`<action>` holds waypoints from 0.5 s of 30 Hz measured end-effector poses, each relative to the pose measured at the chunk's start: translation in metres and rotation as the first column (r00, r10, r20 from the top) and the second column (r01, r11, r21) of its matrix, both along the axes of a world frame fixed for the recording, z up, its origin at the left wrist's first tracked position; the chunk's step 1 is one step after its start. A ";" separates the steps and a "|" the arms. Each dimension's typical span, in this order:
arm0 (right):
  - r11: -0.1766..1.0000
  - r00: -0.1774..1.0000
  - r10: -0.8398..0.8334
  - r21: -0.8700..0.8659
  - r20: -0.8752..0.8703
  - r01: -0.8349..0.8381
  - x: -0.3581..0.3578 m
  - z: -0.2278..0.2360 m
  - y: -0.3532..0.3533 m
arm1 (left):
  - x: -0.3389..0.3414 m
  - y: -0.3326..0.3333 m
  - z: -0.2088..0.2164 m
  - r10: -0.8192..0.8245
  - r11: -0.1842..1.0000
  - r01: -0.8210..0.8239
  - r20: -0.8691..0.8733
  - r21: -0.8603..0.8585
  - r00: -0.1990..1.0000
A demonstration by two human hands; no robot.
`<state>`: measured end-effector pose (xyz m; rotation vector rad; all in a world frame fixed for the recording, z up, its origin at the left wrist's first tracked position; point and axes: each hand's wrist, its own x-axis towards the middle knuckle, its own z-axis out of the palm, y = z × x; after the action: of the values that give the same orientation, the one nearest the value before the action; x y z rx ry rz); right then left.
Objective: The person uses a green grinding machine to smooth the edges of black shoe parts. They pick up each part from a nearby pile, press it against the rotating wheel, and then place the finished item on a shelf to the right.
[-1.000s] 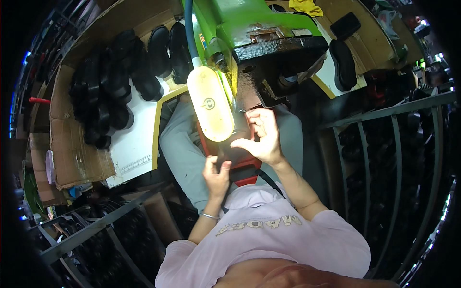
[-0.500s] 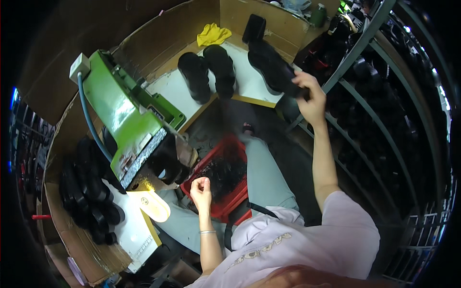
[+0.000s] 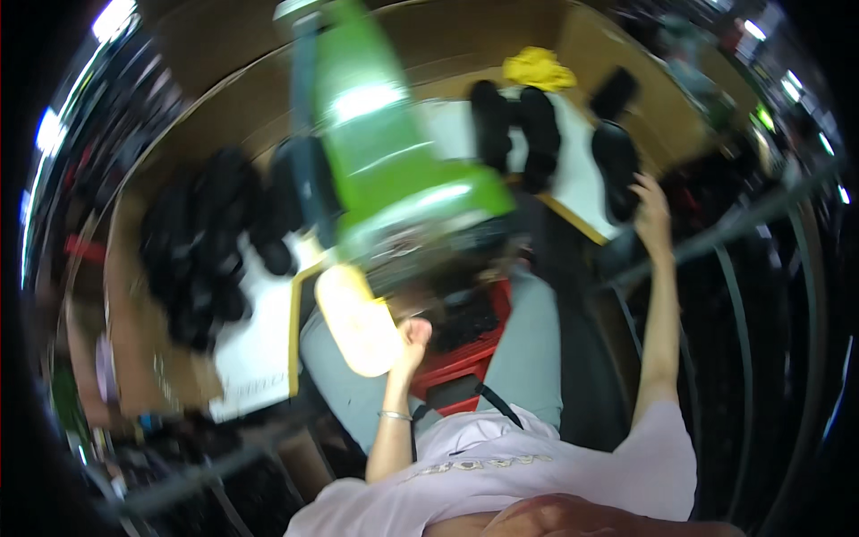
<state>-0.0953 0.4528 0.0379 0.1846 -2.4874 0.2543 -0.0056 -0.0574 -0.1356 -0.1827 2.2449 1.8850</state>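
Observation:
The view is smeared by motion. My right hand (image 3: 654,213) reaches to the right end of the bench, fingers stretched and apart, at the edge of a black shoe sole (image 3: 616,166). My left hand (image 3: 412,347) is closed above my lap, with nothing visible in it. Just left of it, a pale yellow, sole-shaped plate (image 3: 351,313) juts out below the green machine (image 3: 376,134); I cannot tell whether the hand touches it. Two more black soles (image 3: 489,125) (image 3: 539,134) lie side by side on the white bench top (image 3: 577,174), behind the machine.
A pile of black soles (image 3: 201,242) lies on the left. Cardboard walls (image 3: 447,45) border the bench. A yellow cloth (image 3: 539,69) and a small black block (image 3: 615,92) sit at the back. A red crate (image 3: 461,362) stands between my legs; a grey metal rack (image 3: 738,228) is on the right.
My view has swung left, shifting the scene rightward. The black sole my right hand held now lies on the bench, and those fingers have opened. My left hand appears nearer the pale yellow plate.

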 end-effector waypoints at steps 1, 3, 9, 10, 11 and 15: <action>0.998 0.998 -0.050 0.039 -0.024 0.051 0.008 0.004 -0.006 | -0.011 -0.024 -0.003 0.083 0.992 -0.093 -0.118 -0.086 0.990; 0.995 0.993 -0.095 -0.025 -0.065 0.093 0.026 0.013 -0.020 | -0.047 -0.049 0.042 0.198 0.943 -0.280 -0.371 -0.181 0.907; 1.000 0.987 0.021 0.011 -0.158 -0.020 0.030 0.008 -0.086 | -0.152 -0.087 0.161 -0.080 0.704 -0.463 -0.708 -0.539 0.702; 0.999 0.989 0.040 -0.002 -0.145 -0.041 0.031 0.005 -0.097 | -0.163 -0.086 0.159 -0.176 0.685 -0.315 -0.569 -0.657 0.804; 0.998 0.988 0.059 -0.025 -0.144 -0.063 0.033 0.000 -0.109 | -0.168 -0.084 0.156 -0.200 0.718 -0.210 -0.486 -0.663 0.851; 0.989 0.994 0.061 -0.132 -0.095 -0.074 0.043 -0.033 -0.142 | -0.164 -0.073 0.149 -0.203 0.827 -0.147 -0.531 -0.543 0.822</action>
<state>-0.0520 0.3108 0.0052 0.2194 -2.3668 0.4318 -0.1696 -0.1307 0.0135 0.4000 3.1477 1.2921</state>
